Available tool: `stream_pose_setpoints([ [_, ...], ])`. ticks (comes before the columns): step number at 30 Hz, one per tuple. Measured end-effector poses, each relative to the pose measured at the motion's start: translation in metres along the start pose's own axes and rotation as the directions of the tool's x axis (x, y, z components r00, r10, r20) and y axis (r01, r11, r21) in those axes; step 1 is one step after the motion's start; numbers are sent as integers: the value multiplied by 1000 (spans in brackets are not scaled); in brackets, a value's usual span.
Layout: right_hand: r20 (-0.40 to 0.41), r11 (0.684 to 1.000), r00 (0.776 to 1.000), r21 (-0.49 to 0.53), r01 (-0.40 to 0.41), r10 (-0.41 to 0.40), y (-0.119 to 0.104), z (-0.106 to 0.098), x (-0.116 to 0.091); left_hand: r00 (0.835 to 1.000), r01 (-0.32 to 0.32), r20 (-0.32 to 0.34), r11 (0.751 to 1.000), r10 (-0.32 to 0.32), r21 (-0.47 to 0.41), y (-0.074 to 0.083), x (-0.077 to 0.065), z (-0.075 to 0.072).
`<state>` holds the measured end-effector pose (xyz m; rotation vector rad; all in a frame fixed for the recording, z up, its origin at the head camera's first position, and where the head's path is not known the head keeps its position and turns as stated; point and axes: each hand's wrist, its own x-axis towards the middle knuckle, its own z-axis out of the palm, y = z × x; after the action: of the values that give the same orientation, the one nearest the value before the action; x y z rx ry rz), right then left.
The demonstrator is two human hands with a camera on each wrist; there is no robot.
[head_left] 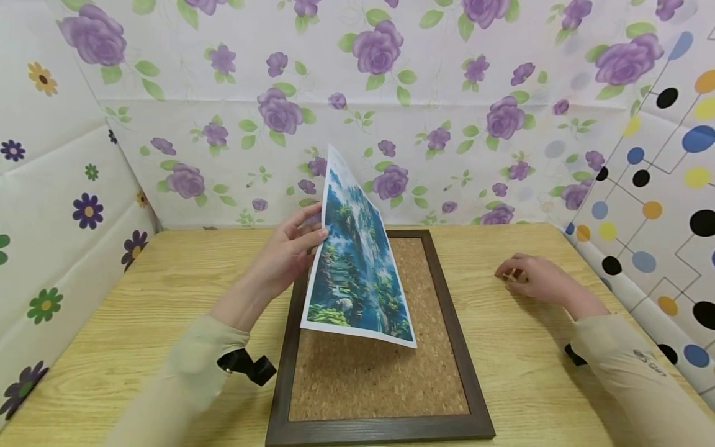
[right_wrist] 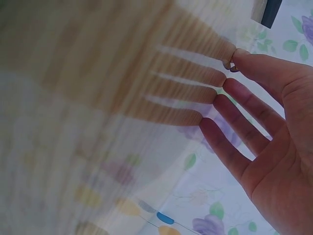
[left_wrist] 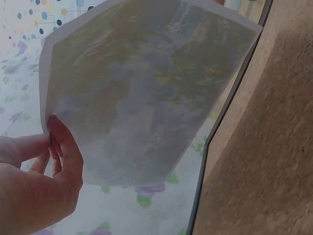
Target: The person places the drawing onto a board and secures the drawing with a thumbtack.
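Note:
My left hand (head_left: 290,248) pinches a printed landscape picture (head_left: 357,267) by its left edge, thumb on the printed side. The sheet, with blue-green mountains and a waterfall, is raised and tilted over a cork board (head_left: 380,391) in a dark brown frame. In the left wrist view, its pale back (left_wrist: 142,98) faces the camera, and the print shows through. My right hand (head_left: 539,279) rests at the tabletop right of the board. Its thumb and forefinger meet at a tiny gold-coloured piece (right_wrist: 227,64), largely hidden by the fingertips.
The board lies on a light wood-grain table (head_left: 167,298). A white cloth with purple roses (head_left: 279,112) hangs behind, and patterned cloths close off both sides. Black wrist straps (head_left: 248,366) sit at the sleeves.

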<state>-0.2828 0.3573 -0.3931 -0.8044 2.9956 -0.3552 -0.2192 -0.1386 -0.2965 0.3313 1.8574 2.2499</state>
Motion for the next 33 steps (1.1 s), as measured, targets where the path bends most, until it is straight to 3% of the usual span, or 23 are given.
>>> stream_pose_setpoints([
  [8, -5, 1000, 1000, -15, 7, -7, -1, -2, 1, 1000, 27, -10, 999, -27, -23, -16, 5, 11],
  [19, 4, 1000, 1000, 5, -9, 9, -1, -2, 0, 995, 103, 8, 994, -103, -35, -49, 2, 12],
  [33, 0, 1000, 1000, 6, 0, 0, -1, -2, 0, 990, 136, -32, 988, -134, 76, -66, -6, 2],
])
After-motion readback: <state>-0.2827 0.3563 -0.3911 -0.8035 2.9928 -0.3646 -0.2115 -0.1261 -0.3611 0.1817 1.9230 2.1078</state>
